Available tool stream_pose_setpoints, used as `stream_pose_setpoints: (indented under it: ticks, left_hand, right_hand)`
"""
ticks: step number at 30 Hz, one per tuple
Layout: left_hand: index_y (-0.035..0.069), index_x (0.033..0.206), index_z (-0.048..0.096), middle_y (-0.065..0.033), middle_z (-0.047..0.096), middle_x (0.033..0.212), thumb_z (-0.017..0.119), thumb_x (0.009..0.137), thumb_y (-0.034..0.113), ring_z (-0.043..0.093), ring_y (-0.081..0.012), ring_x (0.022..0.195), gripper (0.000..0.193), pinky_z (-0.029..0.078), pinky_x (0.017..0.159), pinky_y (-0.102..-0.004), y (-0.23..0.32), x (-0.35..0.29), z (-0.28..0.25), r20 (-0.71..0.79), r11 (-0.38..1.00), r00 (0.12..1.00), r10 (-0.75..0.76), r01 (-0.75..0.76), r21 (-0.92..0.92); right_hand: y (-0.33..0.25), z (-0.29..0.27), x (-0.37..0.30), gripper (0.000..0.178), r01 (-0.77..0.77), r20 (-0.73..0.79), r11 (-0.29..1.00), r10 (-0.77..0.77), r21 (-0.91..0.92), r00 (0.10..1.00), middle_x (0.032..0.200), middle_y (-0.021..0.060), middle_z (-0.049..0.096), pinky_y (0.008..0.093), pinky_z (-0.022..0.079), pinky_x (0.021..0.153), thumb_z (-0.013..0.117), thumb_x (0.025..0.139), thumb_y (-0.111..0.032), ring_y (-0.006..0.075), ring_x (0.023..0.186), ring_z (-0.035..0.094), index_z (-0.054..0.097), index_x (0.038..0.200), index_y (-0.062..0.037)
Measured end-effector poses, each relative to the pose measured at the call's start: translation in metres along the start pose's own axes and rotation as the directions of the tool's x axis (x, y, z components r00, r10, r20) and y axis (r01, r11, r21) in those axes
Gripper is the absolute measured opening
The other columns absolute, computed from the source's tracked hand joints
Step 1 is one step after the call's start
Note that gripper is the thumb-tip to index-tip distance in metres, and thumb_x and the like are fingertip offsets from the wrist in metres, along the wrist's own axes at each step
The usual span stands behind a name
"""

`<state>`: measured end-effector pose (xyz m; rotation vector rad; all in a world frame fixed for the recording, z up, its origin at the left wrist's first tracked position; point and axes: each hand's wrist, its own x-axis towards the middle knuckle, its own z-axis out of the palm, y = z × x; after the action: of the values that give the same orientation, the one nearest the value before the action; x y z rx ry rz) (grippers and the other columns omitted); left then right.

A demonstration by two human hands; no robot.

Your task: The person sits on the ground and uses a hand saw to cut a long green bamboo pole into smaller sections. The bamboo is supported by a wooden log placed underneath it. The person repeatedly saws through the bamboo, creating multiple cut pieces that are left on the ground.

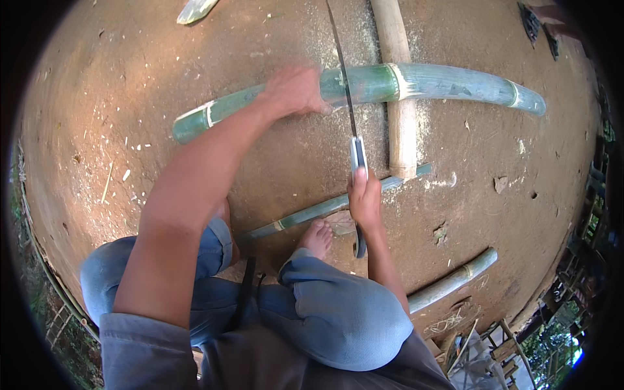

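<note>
A thick green bamboo pole (448, 82) lies crosswise ahead of me, resting over a pale bamboo pole (402, 130) that runs away from me. My left hand (296, 89) is wrapped around the green pole left of the crossing, slightly blurred. In my right hand (366, 198) is a hand saw (358, 156), its fingers closed round the handle. The saw's long thin blade (344, 78) lies across the green pole between my left hand and the pale pole. Whether the blade has cut into the bamboo I cannot tell.
A thin green bamboo strip (312, 211) lies near my bare foot (317, 238). To the right is a short bamboo piece (455, 279); a split piece (195, 10) lies at far left. Pale sawdust and chips dot the brown dirt ground (286, 162). Scrap wood (504, 351) sits at lower right.
</note>
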<state>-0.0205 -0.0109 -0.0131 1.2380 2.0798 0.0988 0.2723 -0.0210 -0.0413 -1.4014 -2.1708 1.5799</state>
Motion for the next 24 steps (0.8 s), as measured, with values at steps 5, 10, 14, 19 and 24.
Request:
stream_pose_setpoints:
  ticks: [5,10,14,19,24]
  left_hand:
    - [-0.004,0.118,0.058,-0.0232,0.069,0.110,0.090,0.067,0.038,0.068,-0.0412,0.103,0.073,0.055,0.090,-0.0508,-0.003,-0.019,0.038,-0.507,0.978,0.839,0.196,-0.129,0.165]
    - [-0.001,0.126,0.056,-0.0242,0.069,0.114,0.091,0.064,0.036,0.068,-0.0402,0.104,0.079,0.053,0.093,-0.0491,0.007,-0.012,0.025,-0.259,0.996,0.965,0.046,-0.023,0.090]
    - [0.002,0.132,0.056,-0.0221,0.069,0.117,0.090,0.064,0.035,0.068,-0.0415,0.105,0.083,0.053,0.094,-0.0483,-0.020,-0.024,0.015,-0.192,0.999,0.981,-0.003,0.010,0.031]
    - [0.002,0.134,0.055,-0.0239,0.070,0.110,0.089,0.064,0.036,0.067,-0.0430,0.103,0.084,0.052,0.090,-0.0482,-0.058,-0.044,0.023,-0.214,0.998,0.976,0.030,-0.041,-0.048]
    - [0.003,0.134,0.054,-0.0250,0.070,0.108,0.088,0.064,0.039,0.067,-0.0431,0.101,0.086,0.052,0.088,-0.0486,-0.063,-0.062,0.011,-0.164,0.994,0.985,-0.050,0.034,-0.100]
  right_hand:
    - [-0.026,-0.001,0.036,0.064,-0.003,0.032,0.998,0.001,0.069,0.999,0.063,0.0160,0.049,0.0439,0.041,0.057,0.039,0.107,-0.054,0.0295,0.056,0.050,0.057,0.086,0.0033]
    - [-0.040,-0.023,0.025,0.069,0.005,0.061,0.988,-0.014,0.153,0.998,0.056,-0.0009,0.044,0.0272,0.034,0.041,0.031,0.105,-0.066,0.0091,0.045,0.043,0.051,0.079,-0.0051]
    - [-0.058,-0.036,-0.011,0.072,-0.003,-0.011,0.962,0.006,0.272,1.000,0.055,0.0001,0.046,0.0268,0.034,0.041,0.026,0.105,-0.067,0.0091,0.045,0.044,0.052,0.079,-0.0043]
    - [-0.035,-0.032,-0.031,0.067,-0.075,0.015,0.963,0.074,0.258,0.997,0.060,0.0011,0.048,0.0300,0.037,0.048,0.033,0.107,-0.060,0.0110,0.053,0.046,0.052,0.078,-0.0033]
    - [-0.026,-0.005,-0.037,0.065,-0.023,0.056,0.984,0.014,0.176,0.998,0.056,0.0002,0.046,0.0264,0.035,0.042,0.030,0.107,-0.061,0.0093,0.045,0.044,0.051,0.083,-0.0046]
